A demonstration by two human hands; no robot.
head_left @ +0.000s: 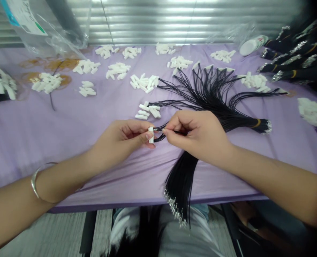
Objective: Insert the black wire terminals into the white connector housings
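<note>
My left hand pinches one white plastic connector housing between thumb and forefinger, and my right hand pinches a black wire close beside it, fingertips nearly touching the housing. Two black strands loop from that housing. Under my hands, one bundle of black wires spills over the table edge, its metal crimped terminals dangling. A second, larger bundle fans out ahead to my right, tied with a yellow band. Around fourteen piles of white connector housings lie scattered across the lilac cloth covering the table. At the far right, about six more wire bundles are stacked, next to one white cylindrical container. A clear plastic bag sits at the far left, before window blinds. One metal bangle circles my left wrist.
</note>
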